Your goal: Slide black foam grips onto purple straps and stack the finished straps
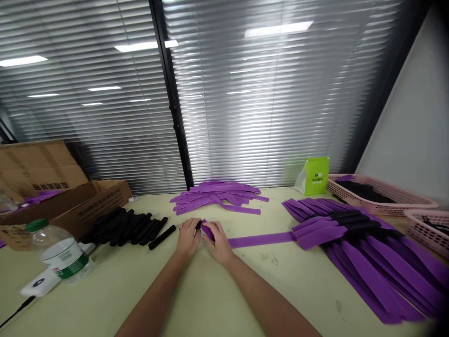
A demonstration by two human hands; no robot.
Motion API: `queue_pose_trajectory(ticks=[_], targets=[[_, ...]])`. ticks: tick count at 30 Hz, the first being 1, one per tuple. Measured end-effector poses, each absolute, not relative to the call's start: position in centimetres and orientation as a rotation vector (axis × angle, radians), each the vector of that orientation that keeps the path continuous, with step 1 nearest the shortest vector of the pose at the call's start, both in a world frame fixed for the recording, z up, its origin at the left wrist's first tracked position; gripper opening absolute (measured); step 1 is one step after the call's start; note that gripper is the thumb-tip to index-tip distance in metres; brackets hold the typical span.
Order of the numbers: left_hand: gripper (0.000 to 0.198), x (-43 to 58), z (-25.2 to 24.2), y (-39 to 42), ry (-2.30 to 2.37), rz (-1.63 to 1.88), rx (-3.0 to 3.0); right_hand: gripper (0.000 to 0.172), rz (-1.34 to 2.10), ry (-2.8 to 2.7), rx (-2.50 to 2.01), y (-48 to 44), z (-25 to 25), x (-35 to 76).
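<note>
My left hand (188, 238) is closed on a black foam grip, of which only a small dark part shows between the fingers. Pinched in my right hand (218, 242) is the end of a purple strap (261, 239), brought up against the black piece. From there the strap runs flat along the table to the right. Both hands are close together, and the fingers hide how strap and grip meet. Just left of my left hand lies a loose black foam grip (162, 237), with a pile of similar grips (129, 227) behind it.
Purple straps (217, 194) lie heaped by the window blinds. At right, straps with black grips (351, 229) are stacked near pink baskets (386, 206) and a green pouch (316, 175). A cardboard box (94, 206), a water bottle (61, 252) and a white device (41, 282) stand left.
</note>
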State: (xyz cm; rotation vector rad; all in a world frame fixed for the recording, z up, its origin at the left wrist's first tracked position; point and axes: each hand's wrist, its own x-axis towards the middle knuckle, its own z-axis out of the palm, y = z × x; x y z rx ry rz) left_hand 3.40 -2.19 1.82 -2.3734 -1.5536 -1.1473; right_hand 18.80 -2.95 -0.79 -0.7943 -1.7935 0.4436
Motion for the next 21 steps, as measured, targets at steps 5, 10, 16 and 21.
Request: queue_pose_trajectory(ticks=[5, 10, 16, 21], targets=[[0.032, 3.0, 1.6, -2.0, -1.528, -1.173, -2.402, 0.035, 0.405, -1.797, -0.767, -2.8, -0.9, 18.8], [0.031, 2.9, 1.3, -2.1, -1.532, -1.161, -2.462, 0.03, 0.242, -1.81, -0.814, -2.9, -1.1, 18.8], [0.029, 3.1, 1.3, -2.4, -1.523, -1.108, -2.489, 0.027, 0.132, -1.792, -0.886, -3.0, -1.1, 18.7], [0.032, 3.3, 2.2, -2.9, -1.475, -0.978, -2.569, 0.025, 0.101, -1.795, -0.913, -3.0, -1.0, 18.9]])
